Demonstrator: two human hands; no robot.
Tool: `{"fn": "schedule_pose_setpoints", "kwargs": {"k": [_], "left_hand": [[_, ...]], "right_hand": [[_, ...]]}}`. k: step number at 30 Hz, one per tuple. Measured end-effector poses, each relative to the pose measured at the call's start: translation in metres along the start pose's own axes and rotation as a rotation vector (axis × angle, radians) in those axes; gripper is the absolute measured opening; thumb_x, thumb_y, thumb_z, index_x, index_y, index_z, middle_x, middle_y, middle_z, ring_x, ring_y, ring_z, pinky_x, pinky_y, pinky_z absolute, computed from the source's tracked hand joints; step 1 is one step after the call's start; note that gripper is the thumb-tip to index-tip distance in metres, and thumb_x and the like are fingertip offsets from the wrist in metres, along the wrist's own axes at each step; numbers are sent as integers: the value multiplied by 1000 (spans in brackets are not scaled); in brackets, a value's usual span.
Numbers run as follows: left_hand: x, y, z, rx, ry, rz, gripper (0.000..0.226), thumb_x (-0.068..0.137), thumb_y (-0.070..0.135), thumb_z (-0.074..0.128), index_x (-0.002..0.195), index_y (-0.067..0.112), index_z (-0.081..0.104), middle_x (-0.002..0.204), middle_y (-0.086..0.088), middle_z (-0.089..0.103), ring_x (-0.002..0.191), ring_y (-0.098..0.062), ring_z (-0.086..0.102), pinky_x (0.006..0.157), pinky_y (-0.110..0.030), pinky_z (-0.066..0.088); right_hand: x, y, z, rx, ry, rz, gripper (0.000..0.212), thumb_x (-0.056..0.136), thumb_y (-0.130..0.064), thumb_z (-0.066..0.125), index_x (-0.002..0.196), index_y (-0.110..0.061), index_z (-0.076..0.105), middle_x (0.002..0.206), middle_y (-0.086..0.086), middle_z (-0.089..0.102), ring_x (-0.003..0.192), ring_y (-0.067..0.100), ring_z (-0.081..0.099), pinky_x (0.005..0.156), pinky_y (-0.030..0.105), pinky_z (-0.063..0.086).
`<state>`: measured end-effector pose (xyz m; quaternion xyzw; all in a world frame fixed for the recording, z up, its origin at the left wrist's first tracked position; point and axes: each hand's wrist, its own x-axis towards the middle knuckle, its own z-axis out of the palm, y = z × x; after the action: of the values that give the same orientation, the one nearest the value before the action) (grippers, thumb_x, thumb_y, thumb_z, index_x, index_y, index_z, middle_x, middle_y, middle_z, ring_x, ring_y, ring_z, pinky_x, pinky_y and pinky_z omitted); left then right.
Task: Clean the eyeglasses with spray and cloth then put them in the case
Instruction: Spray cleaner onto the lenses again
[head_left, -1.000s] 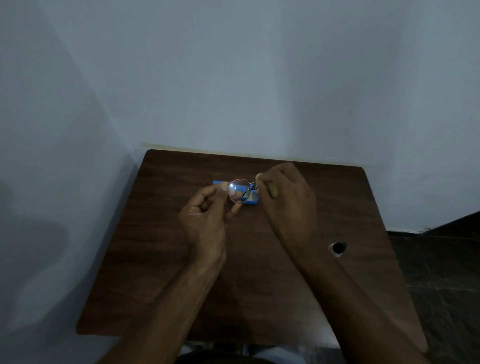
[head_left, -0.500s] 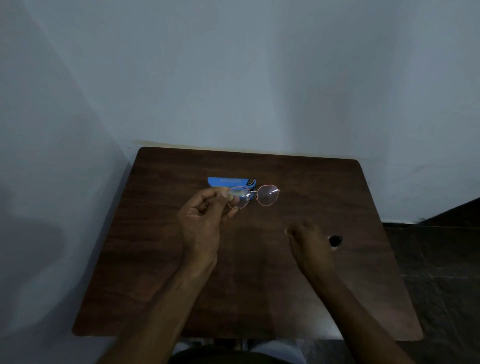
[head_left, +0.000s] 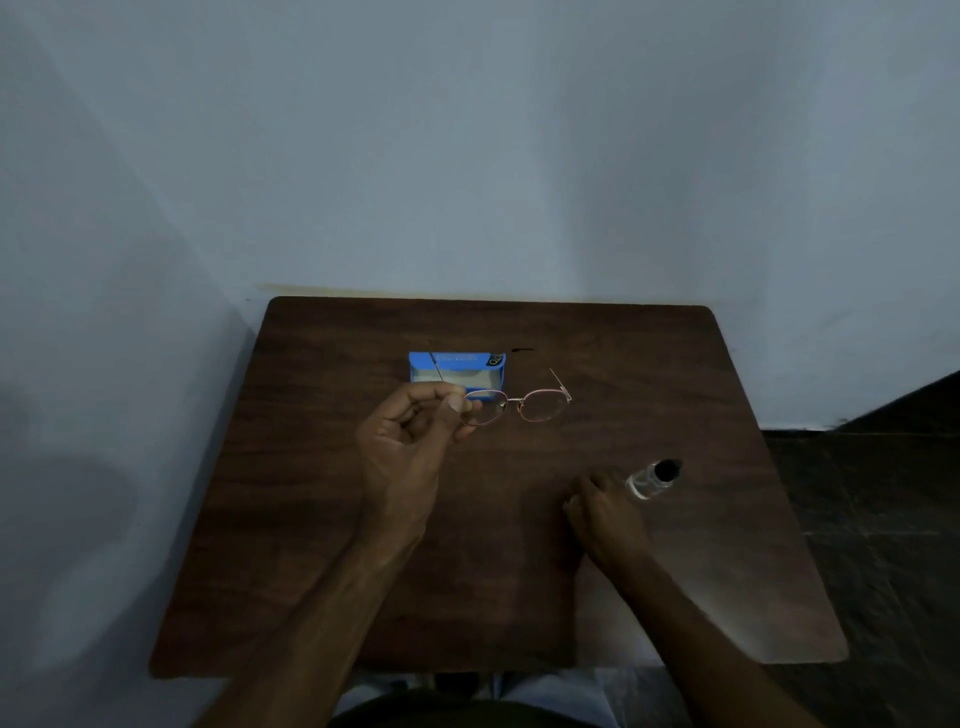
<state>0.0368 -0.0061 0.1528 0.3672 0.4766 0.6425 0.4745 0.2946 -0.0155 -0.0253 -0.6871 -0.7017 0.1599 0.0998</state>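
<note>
Eyeglasses (head_left: 543, 405) over table (head_left: 311, 519).
Left grip (head_left: 410, 441) pinches their left rim; right grip (head_left: 605, 512) curls round spray bottle (head_left: 649, 478).

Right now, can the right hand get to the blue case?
Probably, but not freely: the right hand grips the spray bottle, and the eyeglasses, held by the left hand, lie between it and the blue case.

You get a dim, bluish view. The desk (head_left: 322, 519) reads almost black-brown, with a faint pale sheen near its front right corner. Soft shadows spread over the wall (head_left: 104, 415) beyond its left edge. Your left hand (head_left: 405, 447) and right hand (head_left: 602, 514) look dark, soft and grainy. The lens splays the desk's sides.
</note>
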Motion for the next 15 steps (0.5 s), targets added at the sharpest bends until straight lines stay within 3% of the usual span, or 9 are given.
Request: {"fn": "schedule_pose_setpoints", "kwargs": {"k": [3, 6, 8, 12, 15], "left_hand": [[0, 2, -3, 27, -53, 21, 9, 94, -5, 68, 103, -6, 71, 98, -22, 78, 94, -29, 79, 78, -32, 64], [-2, 8, -4, 103, -166, 73, 9, 94, -7, 68, 103, -6, 71, 97, -16, 79, 94, -27, 79, 81, -32, 64], [-3, 12, -5, 151, -228, 133, 11, 94, -8, 67, 104, -5, 70, 100, -13, 79, 97, -25, 78, 86, -35, 64], [-2, 22, -6, 178, -265, 209, 36, 93, -9, 69, 127, 2, 61, 104, -10, 79, 107, -24, 76, 95, -36, 60], [-1, 23, -4, 158, -224, 215, 53, 93, -6, 70, 141, 6, 54, 103, -8, 81, 112, -23, 75, 100, -35, 58]], "right_hand": [[6, -48, -63, 575, 157, 231, 21, 102, -34, 64, 91, -18, 72, 83, 7, 73, 65, 8, 66, 62, 32, 56], [17, -90, -137, 1205, 68, 262, 41, 106, -37, 54, 99, -4, 77, 69, 10, 60, 56, 15, 57, 48, 30, 49], [21, -100, -170, 1267, -41, 136, 44, 105, -38, 53, 103, 0, 77, 67, 6, 53, 54, 19, 51, 46, 31, 46], [23, -107, -194, 1171, -24, -88, 30, 104, -20, 56, 95, 5, 70, 69, 14, 45, 54, 25, 46, 47, 34, 44], [22, -111, -204, 1089, 52, -200, 28, 104, -17, 54, 95, 6, 67, 72, 6, 56, 56, 30, 52, 46, 40, 49]]}}
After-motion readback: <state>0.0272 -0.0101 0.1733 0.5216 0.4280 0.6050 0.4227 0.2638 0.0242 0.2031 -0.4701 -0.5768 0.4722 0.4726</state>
